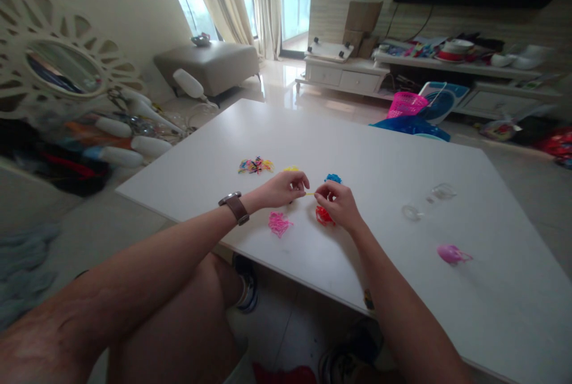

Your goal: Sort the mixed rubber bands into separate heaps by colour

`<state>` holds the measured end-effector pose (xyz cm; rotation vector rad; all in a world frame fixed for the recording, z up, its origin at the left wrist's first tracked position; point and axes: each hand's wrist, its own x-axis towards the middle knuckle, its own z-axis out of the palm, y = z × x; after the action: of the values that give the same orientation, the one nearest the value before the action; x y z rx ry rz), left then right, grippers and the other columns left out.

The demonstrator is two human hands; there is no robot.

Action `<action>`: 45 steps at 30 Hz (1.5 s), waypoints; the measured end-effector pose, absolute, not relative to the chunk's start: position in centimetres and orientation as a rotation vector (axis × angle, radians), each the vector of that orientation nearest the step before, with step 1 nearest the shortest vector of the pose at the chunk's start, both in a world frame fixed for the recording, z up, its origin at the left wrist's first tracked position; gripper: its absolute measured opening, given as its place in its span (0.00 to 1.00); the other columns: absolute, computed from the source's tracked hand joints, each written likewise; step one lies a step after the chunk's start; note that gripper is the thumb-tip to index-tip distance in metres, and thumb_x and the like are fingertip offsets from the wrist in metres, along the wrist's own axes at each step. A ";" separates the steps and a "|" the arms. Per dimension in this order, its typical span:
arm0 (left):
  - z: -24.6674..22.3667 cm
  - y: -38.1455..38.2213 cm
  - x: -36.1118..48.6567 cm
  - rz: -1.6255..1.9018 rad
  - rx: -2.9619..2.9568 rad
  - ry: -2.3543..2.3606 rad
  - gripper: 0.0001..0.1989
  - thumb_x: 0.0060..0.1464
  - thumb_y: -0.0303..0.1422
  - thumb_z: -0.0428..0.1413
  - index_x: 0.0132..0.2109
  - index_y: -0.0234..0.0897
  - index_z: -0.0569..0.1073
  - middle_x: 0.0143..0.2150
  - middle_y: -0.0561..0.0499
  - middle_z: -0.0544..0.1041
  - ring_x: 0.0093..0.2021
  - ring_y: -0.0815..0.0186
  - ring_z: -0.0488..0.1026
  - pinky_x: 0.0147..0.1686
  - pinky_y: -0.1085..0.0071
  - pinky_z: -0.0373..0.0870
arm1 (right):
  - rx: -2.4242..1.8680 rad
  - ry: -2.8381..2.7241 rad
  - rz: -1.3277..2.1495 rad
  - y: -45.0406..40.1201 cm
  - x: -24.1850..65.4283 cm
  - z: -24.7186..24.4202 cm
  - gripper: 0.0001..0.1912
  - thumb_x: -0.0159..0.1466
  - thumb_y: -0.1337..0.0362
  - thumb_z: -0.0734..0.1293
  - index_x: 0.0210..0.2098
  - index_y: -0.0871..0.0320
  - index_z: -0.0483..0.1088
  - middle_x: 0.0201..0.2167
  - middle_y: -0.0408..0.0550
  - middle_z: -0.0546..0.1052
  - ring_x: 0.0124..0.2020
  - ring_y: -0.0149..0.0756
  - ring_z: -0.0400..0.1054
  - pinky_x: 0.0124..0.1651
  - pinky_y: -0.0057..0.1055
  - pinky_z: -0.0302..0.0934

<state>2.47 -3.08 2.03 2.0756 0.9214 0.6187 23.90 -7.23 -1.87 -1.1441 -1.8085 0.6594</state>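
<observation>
Between my two hands stretches a thin yellow band (310, 194), which looks like a small rubber band. My left hand (288, 187) pinches one end of it and my right hand (338, 200) the other, just above the white table (286, 265). Behind my left hand shows part of a yellow pile (292, 169). A blue pile (333, 178) lies beyond my right hand, and a red pile (324, 216) is partly hidden under it. Nearer to me is a pink pile (279, 224) of bands. Farther left sits a mixed-colour pile (255, 165).
On the table's right lie a clear round lid (412, 212), a clear container (443, 191) and a purple object (451, 254) with a pink strap. A pink basket (406, 104) stands past the far edge. White lamp-like shades (152, 145) crowd the left side.
</observation>
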 end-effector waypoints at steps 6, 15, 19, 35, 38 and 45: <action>2.2 -2.3 2.2 0.691 2.012 0.992 0.05 0.49 0.25 0.58 0.36 0.33 0.76 0.28 0.53 0.74 0.30 0.70 0.69 0.33 0.73 0.66 | -1.294 -1.408 0.576 -6.6 24.9 -2.3 0.07 0.60 0.61 0.67 0.28 0.57 0.70 0.23 0.41 0.71 0.25 0.31 0.63 0.30 0.31 0.58; 1.5 -2.8 3.1 0.710 1.850 0.874 0.07 0.53 0.32 0.61 0.38 0.33 0.77 0.31 0.50 0.77 0.32 0.69 0.72 0.33 0.73 0.68 | -1.134 -1.423 0.914 -7.1 23.5 -2.1 0.08 0.59 0.58 0.69 0.31 0.56 0.73 0.25 0.42 0.72 0.26 0.32 0.64 0.30 0.30 0.61; 1.3 -2.8 2.8 0.696 1.674 0.834 0.11 0.52 0.34 0.63 0.41 0.32 0.76 0.31 0.49 0.78 0.32 0.69 0.73 0.33 0.73 0.68 | -1.139 -1.345 0.978 -6.8 24.1 -2.4 0.11 0.56 0.56 0.71 0.35 0.56 0.75 0.25 0.42 0.73 0.27 0.32 0.65 0.30 0.30 0.62; 2.1 -3.5 3.0 0.571 1.631 0.837 0.10 0.54 0.35 0.62 0.40 0.31 0.79 0.30 0.51 0.76 0.28 0.73 0.69 0.29 0.76 0.66 | -1.141 -1.413 1.050 -7.1 23.4 -2.6 0.15 0.57 0.50 0.72 0.30 0.56 0.74 0.25 0.45 0.75 0.27 0.35 0.67 0.31 0.35 0.66; 2.2 -3.6 3.0 0.560 1.630 0.848 0.09 0.55 0.34 0.62 0.40 0.31 0.79 0.30 0.51 0.77 0.27 0.73 0.69 0.28 0.77 0.65 | -1.144 -1.412 1.048 -7.1 23.3 -2.5 0.15 0.58 0.50 0.72 0.30 0.56 0.74 0.25 0.45 0.75 0.26 0.35 0.67 0.32 0.35 0.66; 2.5 -3.8 3.1 0.548 1.654 0.855 0.07 0.56 0.32 0.61 0.39 0.32 0.79 0.27 0.52 0.75 0.26 0.73 0.70 0.26 0.77 0.65 | -1.137 -1.419 1.063 -7.1 23.3 -2.7 0.14 0.58 0.51 0.72 0.30 0.55 0.74 0.25 0.45 0.74 0.26 0.35 0.66 0.30 0.34 0.64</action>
<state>3.14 -3.79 2.47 1.6538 0.8550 0.5478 23.29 -7.09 -2.74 -1.1366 -1.4187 1.0625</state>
